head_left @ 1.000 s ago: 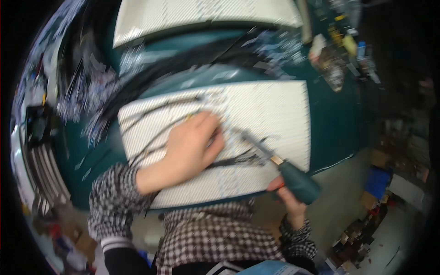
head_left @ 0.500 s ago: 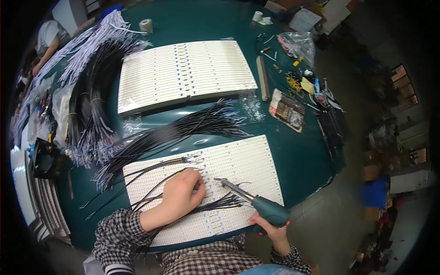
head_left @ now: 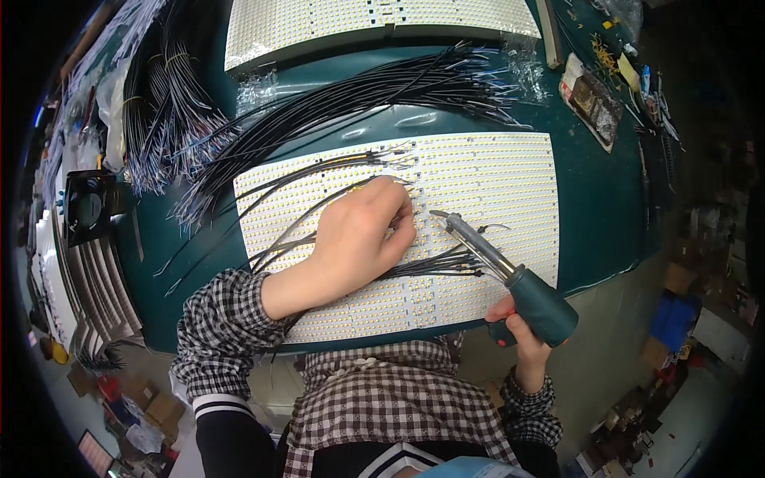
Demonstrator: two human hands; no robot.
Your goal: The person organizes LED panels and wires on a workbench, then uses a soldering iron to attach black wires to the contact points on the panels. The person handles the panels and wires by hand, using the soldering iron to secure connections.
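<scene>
A white panel of LED strips (head_left: 494,183) lies on the green table (head_left: 598,223) in front of me. Several thin black wires (head_left: 319,171) run across the panel's left half. My left hand (head_left: 362,239) rests on the panel with its fingertips pressing a wire near the panel's middle. In my right hand (head_left: 518,331) is a soldering iron (head_left: 510,275) with a dark green handle. Its metal tip points up and left, close beside my left fingertips.
A big bundle of black wires (head_left: 382,92) lies across the table behind the panel. A second white LED panel (head_left: 358,20) sits at the back. More wire bundles (head_left: 167,103) and a small black fan (head_left: 88,207) are on the left. Small parts and tools (head_left: 594,95) are at the right.
The view has moved closer to the near panel. My left hand stays on the wires and the soldering iron tip stays next to it.
</scene>
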